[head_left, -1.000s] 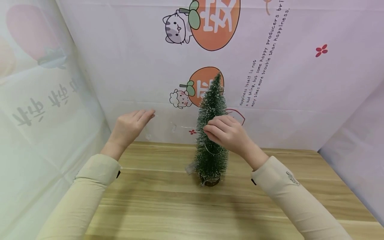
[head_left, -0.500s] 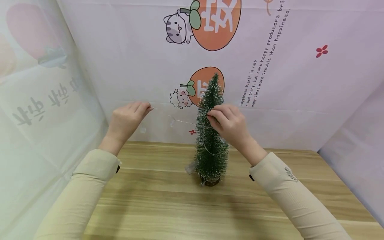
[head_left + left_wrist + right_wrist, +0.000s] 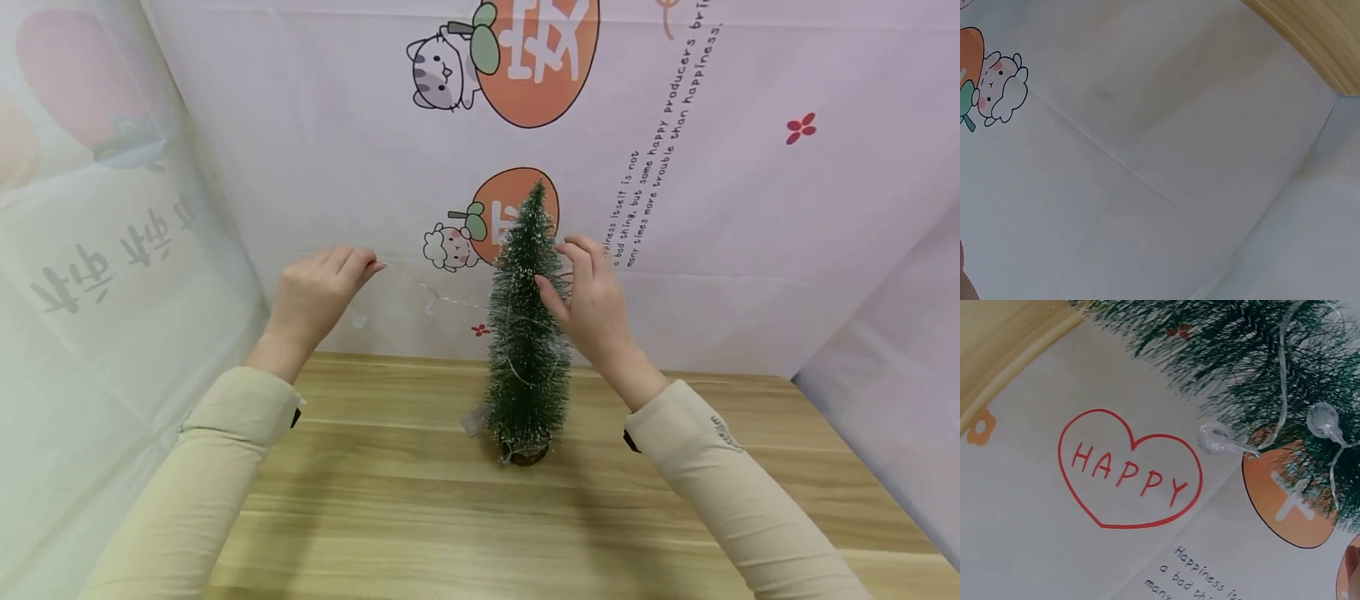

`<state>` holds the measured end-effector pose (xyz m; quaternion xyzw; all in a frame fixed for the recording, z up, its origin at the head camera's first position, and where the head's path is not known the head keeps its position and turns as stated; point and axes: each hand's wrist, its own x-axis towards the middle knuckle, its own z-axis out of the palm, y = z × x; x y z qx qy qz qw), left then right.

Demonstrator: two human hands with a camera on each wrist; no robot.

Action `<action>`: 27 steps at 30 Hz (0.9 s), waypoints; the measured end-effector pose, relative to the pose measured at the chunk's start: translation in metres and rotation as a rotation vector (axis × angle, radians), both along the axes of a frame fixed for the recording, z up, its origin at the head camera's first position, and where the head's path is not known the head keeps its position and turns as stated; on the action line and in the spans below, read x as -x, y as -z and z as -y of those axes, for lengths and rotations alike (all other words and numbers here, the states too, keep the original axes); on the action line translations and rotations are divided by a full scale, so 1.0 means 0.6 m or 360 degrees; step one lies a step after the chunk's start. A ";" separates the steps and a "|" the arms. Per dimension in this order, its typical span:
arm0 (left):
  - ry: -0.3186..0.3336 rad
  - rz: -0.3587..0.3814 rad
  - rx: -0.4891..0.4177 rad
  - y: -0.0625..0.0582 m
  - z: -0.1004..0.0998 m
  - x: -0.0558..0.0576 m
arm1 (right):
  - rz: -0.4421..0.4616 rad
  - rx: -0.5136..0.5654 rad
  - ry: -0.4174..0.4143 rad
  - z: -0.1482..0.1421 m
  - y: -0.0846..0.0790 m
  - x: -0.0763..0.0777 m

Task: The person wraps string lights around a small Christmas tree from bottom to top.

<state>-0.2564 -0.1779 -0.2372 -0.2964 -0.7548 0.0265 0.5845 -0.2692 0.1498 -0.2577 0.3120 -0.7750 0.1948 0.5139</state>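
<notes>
A small green artificial Christmas tree (image 3: 525, 408) with frosted tips stands upright on the wooden table (image 3: 390, 517). A clear string of lights (image 3: 431, 305) wraps round its middle and stretches left, with teardrop bulbs hanging from it. My left hand (image 3: 313, 304) pinches this string between thumb and fingertips, left of the tree and above the table. Beside the tree's upper right side is my right hand (image 3: 597, 312), its thumb and fingers spread apart at the branches. The right wrist view shows clear bulbs (image 3: 1214, 439) against the tree. Only a sliver of the left hand enters the left wrist view.
A printed white backdrop (image 3: 712, 325) rises behind the table, with a pale side sheet (image 3: 82, 375) at left and another (image 3: 892, 367) at right. A small clear piece (image 3: 474, 421) sticks out at the tree's lower left, above its round brown base (image 3: 529, 455).
My left hand has risen slightly, and the string now runs tauter to the tree. My right hand has moved up along the tree to its right side, and its fingers have spread.
</notes>
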 end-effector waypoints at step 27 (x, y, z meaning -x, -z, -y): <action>-0.0085 0.0689 -0.0508 -0.066 -0.062 0.005 | -0.0074 0.0003 -0.0242 -0.001 0.020 0.011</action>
